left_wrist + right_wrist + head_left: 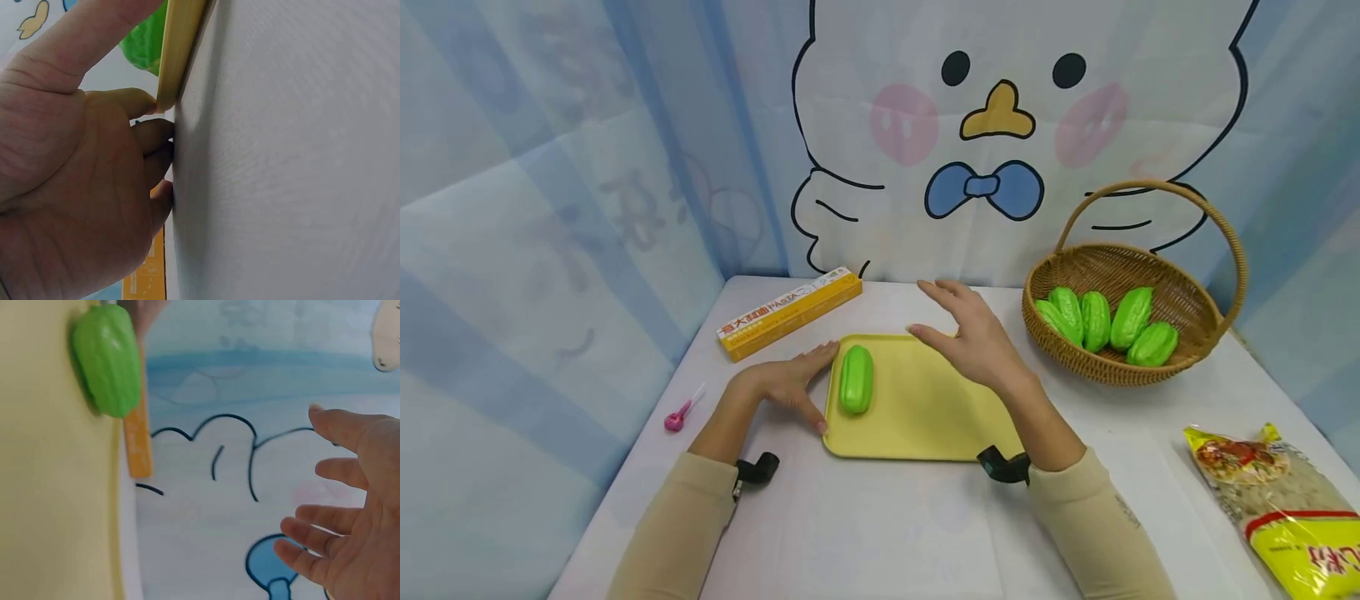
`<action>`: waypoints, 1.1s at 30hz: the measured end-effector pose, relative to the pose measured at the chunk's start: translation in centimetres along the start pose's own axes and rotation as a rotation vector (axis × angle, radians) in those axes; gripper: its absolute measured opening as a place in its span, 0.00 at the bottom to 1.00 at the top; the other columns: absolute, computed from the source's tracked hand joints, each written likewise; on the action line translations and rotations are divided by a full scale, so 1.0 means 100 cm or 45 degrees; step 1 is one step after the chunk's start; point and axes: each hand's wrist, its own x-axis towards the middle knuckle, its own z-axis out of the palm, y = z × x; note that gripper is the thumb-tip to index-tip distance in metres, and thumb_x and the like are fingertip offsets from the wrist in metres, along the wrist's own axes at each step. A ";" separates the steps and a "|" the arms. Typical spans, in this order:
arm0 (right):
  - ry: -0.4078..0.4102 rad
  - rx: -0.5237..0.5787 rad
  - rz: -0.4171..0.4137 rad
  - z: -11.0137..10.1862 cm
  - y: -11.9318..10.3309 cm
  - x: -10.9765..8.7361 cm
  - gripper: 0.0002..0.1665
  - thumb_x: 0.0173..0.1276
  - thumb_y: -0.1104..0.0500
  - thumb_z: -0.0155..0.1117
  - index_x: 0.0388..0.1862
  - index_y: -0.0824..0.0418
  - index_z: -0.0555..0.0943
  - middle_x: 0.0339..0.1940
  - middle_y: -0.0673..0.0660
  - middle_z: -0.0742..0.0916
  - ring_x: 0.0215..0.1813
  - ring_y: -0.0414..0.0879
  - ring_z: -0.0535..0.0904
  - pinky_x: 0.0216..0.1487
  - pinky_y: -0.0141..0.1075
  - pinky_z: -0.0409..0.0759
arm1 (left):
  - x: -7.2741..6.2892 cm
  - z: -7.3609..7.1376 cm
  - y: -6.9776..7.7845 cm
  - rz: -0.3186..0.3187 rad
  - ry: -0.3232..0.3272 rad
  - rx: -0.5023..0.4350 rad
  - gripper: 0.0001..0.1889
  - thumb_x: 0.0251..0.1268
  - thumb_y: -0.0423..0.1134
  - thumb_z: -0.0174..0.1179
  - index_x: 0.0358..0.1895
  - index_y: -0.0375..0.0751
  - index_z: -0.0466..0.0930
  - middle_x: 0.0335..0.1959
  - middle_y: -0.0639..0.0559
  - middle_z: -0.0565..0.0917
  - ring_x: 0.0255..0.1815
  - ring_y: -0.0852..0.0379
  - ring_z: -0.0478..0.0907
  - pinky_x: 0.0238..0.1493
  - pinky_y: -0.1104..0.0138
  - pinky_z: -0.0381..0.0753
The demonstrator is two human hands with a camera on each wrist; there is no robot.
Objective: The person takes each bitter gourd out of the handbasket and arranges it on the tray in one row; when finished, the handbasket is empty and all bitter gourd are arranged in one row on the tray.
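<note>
A yellow tray (925,417) lies on the white table. Near its left end sits a green, ridged gourd-like vegetable (856,380), placed lengthwise away from me. My left hand (786,385) is spread along the tray's left edge, thumb by the near corner and fingers by the far one. In the left wrist view, a fingertip (147,103) meets the rim of the tray (178,47). Above the tray's right half hovers my right hand (973,337), thumb and fingers apart with nothing between them; the right wrist view shows the same hand (350,519) loosely extended.
At the back right stands a wicker basket (1138,258) with several similar green vegetables (1131,318). A yellow pasta box (790,313) lies at the back left. Towards the left edge is a pink-wrapped lollipop (676,418). A yellow-and-clear food bag (1281,500) lies front right.
</note>
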 end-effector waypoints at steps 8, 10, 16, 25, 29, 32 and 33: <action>0.138 0.055 -0.053 -0.030 0.012 -0.002 0.39 0.74 0.48 0.69 0.80 0.53 0.69 0.79 0.61 0.72 0.80 0.61 0.65 0.74 0.63 0.70 | 0.000 0.001 -0.001 0.011 0.000 0.001 0.79 0.37 0.63 0.84 0.87 0.49 0.32 0.88 0.51 0.35 0.89 0.48 0.31 0.87 0.46 0.37; 0.151 0.074 -0.044 -0.034 0.014 -0.003 0.39 0.74 0.49 0.69 0.80 0.53 0.69 0.79 0.61 0.72 0.80 0.60 0.65 0.73 0.62 0.71 | 0.000 0.001 -0.001 0.012 0.001 -0.001 0.79 0.36 0.63 0.84 0.87 0.49 0.32 0.88 0.51 0.35 0.89 0.48 0.31 0.87 0.46 0.37; 0.185 0.050 -0.023 -0.047 0.026 -0.003 0.38 0.74 0.52 0.70 0.79 0.56 0.70 0.78 0.63 0.73 0.78 0.61 0.67 0.70 0.61 0.73 | 0.000 0.001 0.000 0.008 -0.004 0.003 0.79 0.37 0.63 0.84 0.87 0.50 0.32 0.88 0.51 0.35 0.89 0.48 0.31 0.87 0.46 0.37; 0.219 -0.063 0.088 -0.073 0.060 -0.008 0.37 0.75 0.51 0.69 0.78 0.58 0.71 0.77 0.66 0.73 0.78 0.66 0.67 0.73 0.66 0.68 | 0.000 0.000 -0.002 0.000 -0.003 0.004 0.80 0.36 0.64 0.84 0.87 0.51 0.31 0.88 0.51 0.35 0.89 0.47 0.31 0.87 0.45 0.37; 0.198 -0.091 0.148 -0.088 0.077 -0.012 0.36 0.76 0.48 0.66 0.78 0.58 0.71 0.78 0.65 0.71 0.78 0.66 0.66 0.70 0.65 0.72 | 0.000 0.000 -0.001 -0.002 -0.002 -0.001 0.80 0.36 0.64 0.84 0.87 0.51 0.32 0.88 0.51 0.35 0.89 0.47 0.31 0.87 0.46 0.37; 0.171 -0.127 0.196 -0.099 0.088 -0.015 0.38 0.76 0.46 0.65 0.79 0.58 0.70 0.80 0.67 0.69 0.75 0.69 0.67 0.68 0.67 0.72 | 0.000 0.000 0.000 0.000 0.002 0.002 0.80 0.36 0.64 0.84 0.87 0.51 0.32 0.88 0.51 0.35 0.89 0.47 0.32 0.87 0.46 0.38; 0.163 -0.139 0.205 -0.102 0.092 -0.015 0.38 0.77 0.45 0.65 0.79 0.59 0.70 0.80 0.68 0.68 0.75 0.70 0.67 0.68 0.68 0.71 | 0.000 0.000 0.000 -0.001 0.002 0.002 0.79 0.36 0.64 0.84 0.87 0.51 0.32 0.88 0.51 0.36 0.89 0.47 0.32 0.87 0.46 0.38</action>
